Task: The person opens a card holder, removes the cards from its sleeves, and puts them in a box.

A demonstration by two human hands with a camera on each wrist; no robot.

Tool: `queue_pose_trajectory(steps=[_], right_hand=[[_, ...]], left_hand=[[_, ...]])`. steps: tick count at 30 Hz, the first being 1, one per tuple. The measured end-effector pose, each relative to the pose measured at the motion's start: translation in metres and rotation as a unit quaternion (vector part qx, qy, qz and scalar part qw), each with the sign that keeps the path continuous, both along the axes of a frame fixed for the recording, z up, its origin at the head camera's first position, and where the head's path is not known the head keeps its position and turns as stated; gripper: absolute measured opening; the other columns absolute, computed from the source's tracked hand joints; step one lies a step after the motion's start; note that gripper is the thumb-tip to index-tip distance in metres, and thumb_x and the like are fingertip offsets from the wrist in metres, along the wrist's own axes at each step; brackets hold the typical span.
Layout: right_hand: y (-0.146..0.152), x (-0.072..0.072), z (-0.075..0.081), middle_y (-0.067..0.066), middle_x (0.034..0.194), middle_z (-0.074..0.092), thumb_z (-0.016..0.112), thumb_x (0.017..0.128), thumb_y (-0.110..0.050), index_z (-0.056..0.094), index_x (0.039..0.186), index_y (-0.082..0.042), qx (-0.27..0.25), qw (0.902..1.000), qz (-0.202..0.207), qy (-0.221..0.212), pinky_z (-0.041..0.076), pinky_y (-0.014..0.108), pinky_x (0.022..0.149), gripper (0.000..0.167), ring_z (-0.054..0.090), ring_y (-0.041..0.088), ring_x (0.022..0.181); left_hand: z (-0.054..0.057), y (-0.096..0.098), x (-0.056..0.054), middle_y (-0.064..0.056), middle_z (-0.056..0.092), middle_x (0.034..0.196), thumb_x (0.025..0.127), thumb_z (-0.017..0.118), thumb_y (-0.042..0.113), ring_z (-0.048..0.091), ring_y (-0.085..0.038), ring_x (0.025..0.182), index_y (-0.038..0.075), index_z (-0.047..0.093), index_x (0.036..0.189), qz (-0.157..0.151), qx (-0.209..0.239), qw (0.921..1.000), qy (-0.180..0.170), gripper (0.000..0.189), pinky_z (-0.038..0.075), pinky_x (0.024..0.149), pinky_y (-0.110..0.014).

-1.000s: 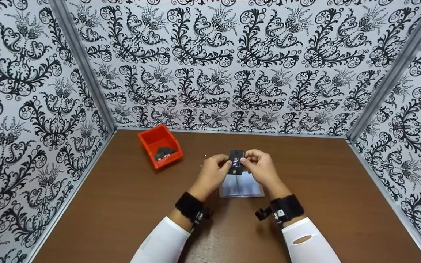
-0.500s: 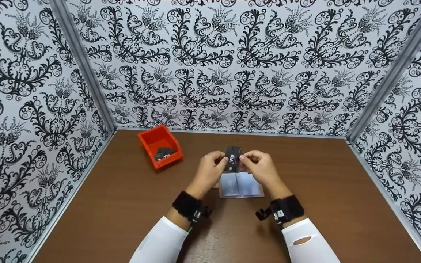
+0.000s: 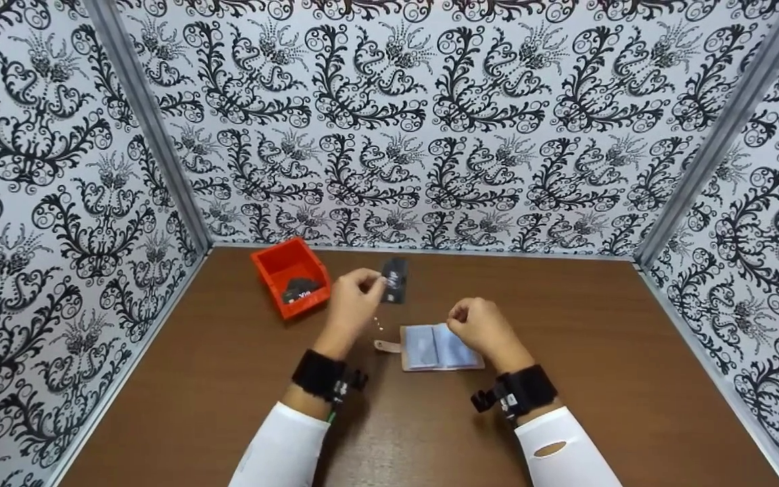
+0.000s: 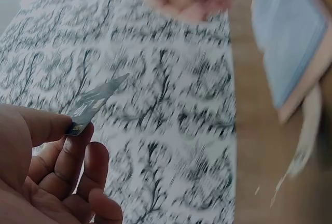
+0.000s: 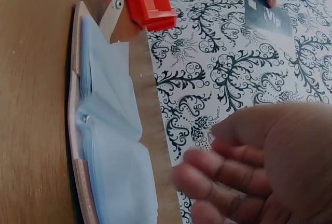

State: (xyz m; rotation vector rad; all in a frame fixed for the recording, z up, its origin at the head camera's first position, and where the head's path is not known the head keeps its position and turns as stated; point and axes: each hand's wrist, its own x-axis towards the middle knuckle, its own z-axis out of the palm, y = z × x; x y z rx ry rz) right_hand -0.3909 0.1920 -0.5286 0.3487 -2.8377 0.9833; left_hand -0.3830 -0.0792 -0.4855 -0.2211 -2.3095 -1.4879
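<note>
A black card marked VIP (image 3: pixel 395 281) is pinched between the thumb and fingers of my left hand (image 3: pixel 351 304), raised over the table. In the left wrist view the card (image 4: pixel 96 105) sticks out from the thumb and index finger. An open card holder (image 3: pixel 423 348) with clear plastic sleeves lies on the table, its snap strap (image 3: pixel 387 347) pointing left. Above its right side hovers my right hand (image 3: pixel 484 326), holding nothing. The right wrist view shows those fingers (image 5: pixel 199 182) loosely curled, apart from the sleeves (image 5: pixel 116 177).
An orange-red bin (image 3: pixel 274 297) stands at the back left of the brown table (image 3: pixel 579 338), with black cards (image 3: pixel 300 289) inside. Patterned walls (image 3: pixel 389 149) close off the back and both sides.
Both hands were on the card above the holder. My right hand has let go and lowered slightly; my left hand has carried the card left, uncovering the holder and strap.
</note>
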Motion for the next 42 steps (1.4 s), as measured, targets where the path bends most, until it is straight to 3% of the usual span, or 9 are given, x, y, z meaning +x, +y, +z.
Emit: queue_pose_trajectory(steps=[4, 8, 12, 16, 19, 29, 35, 39, 42], right_hand=[[0.001, 0.001, -0.003, 0.008, 0.092, 0.08, 0.08, 0.088, -0.009, 0.083, 0.097, -0.006, 0.031, 0.9993, -0.015, -0.015, 0.063, 0.045, 0.084, 0.01, 0.073, 0.023, 0.087], [0.002, 0.003, -0.003, 0.005, 0.089, 0.08, 0.083, 0.083, -0.009, 0.082, 0.095, -0.006, 0.052, 0.998, -0.016, -0.032, 0.061, 0.042, 0.08, 0.012, 0.072, 0.021, 0.083], [0.004, 0.004, -0.004, 0.003, 0.087, 0.078, 0.086, 0.082, -0.01, 0.081, 0.093, -0.007, 0.063, 0.9966, -0.019, -0.048, 0.059, 0.039, 0.077, 0.013, 0.069, 0.02, 0.08], [0.005, 0.006, -0.005, 0.003, 0.086, 0.076, 0.087, 0.082, -0.009, 0.08, 0.092, -0.007, 0.074, 0.9952, -0.023, -0.059, 0.058, 0.038, 0.076, 0.013, 0.067, 0.02, 0.079], [0.005, 0.006, -0.005, 0.003, 0.085, 0.075, 0.087, 0.081, -0.008, 0.079, 0.091, -0.007, 0.075, 0.9951, -0.022, -0.061, 0.057, 0.037, 0.075, 0.013, 0.066, 0.02, 0.078], [0.0, 0.009, -0.004, 0.006, 0.091, 0.078, 0.086, 0.083, -0.009, 0.08, 0.093, -0.006, 0.077, 0.9946, -0.027, -0.064, 0.058, 0.041, 0.078, 0.012, 0.066, 0.024, 0.081], [-0.002, 0.01, -0.004, 0.009, 0.097, 0.081, 0.085, 0.082, -0.008, 0.08, 0.093, -0.006, 0.077, 0.9947, -0.029, -0.061, 0.06, 0.045, 0.081, 0.012, 0.068, 0.026, 0.084], [-0.003, 0.01, -0.003, 0.01, 0.099, 0.081, 0.086, 0.083, -0.01, 0.081, 0.094, -0.006, 0.077, 0.9947, -0.028, -0.062, 0.06, 0.047, 0.083, 0.013, 0.069, 0.026, 0.086], [-0.004, 0.009, -0.002, 0.01, 0.1, 0.082, 0.087, 0.083, -0.011, 0.082, 0.096, -0.005, 0.077, 0.9949, -0.025, -0.06, 0.061, 0.048, 0.085, 0.015, 0.07, 0.027, 0.087]], left_hand=[[0.013, -0.028, -0.01, -0.018, 0.084, 0.104, 0.104, 0.076, 0.013, 0.074, -0.027, 0.088, -0.001, 0.084, 0.111, 0.05, -0.037, 0.998, -0.015, 0.017, 0.065, 0.083, -0.043], [0.024, -0.057, -0.02, -0.018, 0.085, 0.111, 0.106, 0.074, 0.019, 0.078, -0.032, 0.092, 0.004, 0.085, 0.118, 0.102, -0.097, 0.989, -0.046, 0.022, 0.065, 0.087, -0.049], [0.029, -0.079, -0.027, -0.018, 0.086, 0.118, 0.105, 0.072, 0.022, 0.082, -0.041, 0.1, 0.007, 0.087, 0.119, 0.147, -0.179, 0.9718, -0.048, 0.025, 0.064, 0.092, -0.057], [0.025, -0.094, -0.038, -0.02, 0.086, 0.11, 0.104, 0.069, 0.021, 0.081, -0.047, 0.1, 0.009, 0.088, 0.107, 0.177, -0.266, 0.9469, -0.037, 0.022, 0.06, 0.093, -0.063], [0.021, -0.104, -0.048, -0.02, 0.085, 0.103, 0.105, 0.068, 0.021, 0.08, -0.048, 0.097, 0.009, 0.086, 0.099, 0.197, -0.301, 0.9317, -0.049, 0.022, 0.058, 0.094, -0.065], [0.006, -0.122, -0.076, -0.027, 0.084, 0.112, 0.092, 0.074, 0.007, 0.079, -0.049, 0.106, 0.004, 0.081, 0.096, 0.202, -0.386, 0.8956, -0.087, 0.009, 0.052, 0.103, -0.067], [0.002, -0.126, -0.084, -0.027, 0.083, 0.12, 0.091, 0.084, 0.016, 0.078, -0.05, 0.112, 0.003, 0.082, 0.1, 0.193, -0.409, 0.8872, -0.091, 0.015, 0.051, 0.105, -0.069], [0.0, -0.128, -0.088, -0.026, 0.083, 0.122, 0.096, 0.076, 0.014, 0.078, -0.051, 0.113, 0.004, 0.083, 0.101, 0.192, -0.418, 0.8823, -0.101, 0.013, 0.054, 0.105, -0.068], [-0.003, -0.128, -0.091, -0.026, 0.082, 0.124, 0.101, 0.066, 0.012, 0.078, -0.05, 0.115, 0.005, 0.083, 0.103, 0.191, -0.432, 0.8737, -0.117, 0.018, 0.054, 0.105, -0.068]])
